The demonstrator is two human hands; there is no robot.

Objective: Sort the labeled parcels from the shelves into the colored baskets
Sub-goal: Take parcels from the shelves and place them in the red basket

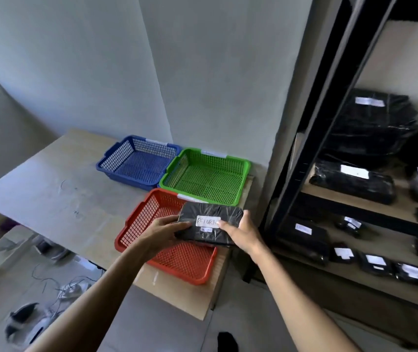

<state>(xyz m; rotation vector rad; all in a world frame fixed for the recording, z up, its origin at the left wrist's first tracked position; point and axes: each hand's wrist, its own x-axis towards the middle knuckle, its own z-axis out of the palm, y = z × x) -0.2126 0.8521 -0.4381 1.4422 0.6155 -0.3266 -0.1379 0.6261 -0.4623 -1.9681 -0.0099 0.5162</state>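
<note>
Your left hand (163,231) and right hand (242,233) clamp the black RETURN parcel (210,223) above the red basket (152,219) at the table's right edge; all three baskets look empty; many parcels wait on the shelves (370,207).

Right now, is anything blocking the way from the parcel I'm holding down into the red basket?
Nothing visible. The parcel, held by the left hand and right hand, sits over the red basket, whose mesh floor looks bare below it.
</note>
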